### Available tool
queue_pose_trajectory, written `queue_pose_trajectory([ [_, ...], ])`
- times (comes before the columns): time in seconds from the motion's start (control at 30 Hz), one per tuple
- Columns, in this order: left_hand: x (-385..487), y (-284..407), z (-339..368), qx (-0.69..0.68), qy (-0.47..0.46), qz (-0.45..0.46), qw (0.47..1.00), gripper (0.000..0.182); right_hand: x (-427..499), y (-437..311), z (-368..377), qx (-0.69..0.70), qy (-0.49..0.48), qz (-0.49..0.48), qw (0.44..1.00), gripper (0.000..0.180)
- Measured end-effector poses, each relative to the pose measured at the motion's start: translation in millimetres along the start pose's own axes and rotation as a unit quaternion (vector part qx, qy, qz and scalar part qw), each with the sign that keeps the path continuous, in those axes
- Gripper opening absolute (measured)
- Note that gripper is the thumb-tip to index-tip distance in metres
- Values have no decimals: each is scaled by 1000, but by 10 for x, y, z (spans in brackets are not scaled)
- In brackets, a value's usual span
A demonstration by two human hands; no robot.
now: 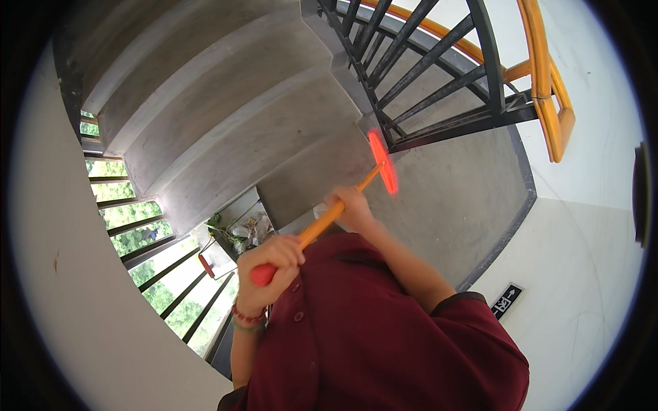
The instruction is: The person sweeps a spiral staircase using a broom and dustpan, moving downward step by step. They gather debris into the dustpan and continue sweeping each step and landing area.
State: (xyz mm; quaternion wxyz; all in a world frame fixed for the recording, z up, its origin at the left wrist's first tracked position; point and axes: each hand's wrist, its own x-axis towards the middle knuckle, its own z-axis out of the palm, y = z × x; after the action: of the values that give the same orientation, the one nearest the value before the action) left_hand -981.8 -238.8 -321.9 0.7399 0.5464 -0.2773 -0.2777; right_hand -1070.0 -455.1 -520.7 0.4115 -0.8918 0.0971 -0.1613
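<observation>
Both my hands are closed around the orange handle (320, 226) of a long tool, probably a broom. My left hand (271, 264) grips the handle near its red end cap (263, 275), close to my body. Farther along, my right hand (352, 208) holds the shaft. The tool's bright red head (383, 162) is blurred, so its exact kind is unclear. It appears near the foot of the black railing, beside the bottom step; I cannot tell whether it touches the floor.
Concrete stairs (241, 123) rise ahead, with a black metal railing (437, 97) and wooden handrail (540, 67) at right. Left of me, a container (267, 208) holds litter and green stems, near a wire handle with red grip (206, 266). Barred windows (133, 221) line the left.
</observation>
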Motion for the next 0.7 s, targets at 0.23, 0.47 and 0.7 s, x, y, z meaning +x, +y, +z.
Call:
queue_pose_trajectory([
  [0.23,509,-518,249,73,105,-38,991,19,389,851,306,62,-99,31,993,24],
  [0.47,274,219,-37,144,173,-35,974,25,477,-75,719,173,-149,-45,973,22],
  [0.7,376,5,-76,70,117,-37,990,20,543,183,260,39,-97,13,994,24],
])
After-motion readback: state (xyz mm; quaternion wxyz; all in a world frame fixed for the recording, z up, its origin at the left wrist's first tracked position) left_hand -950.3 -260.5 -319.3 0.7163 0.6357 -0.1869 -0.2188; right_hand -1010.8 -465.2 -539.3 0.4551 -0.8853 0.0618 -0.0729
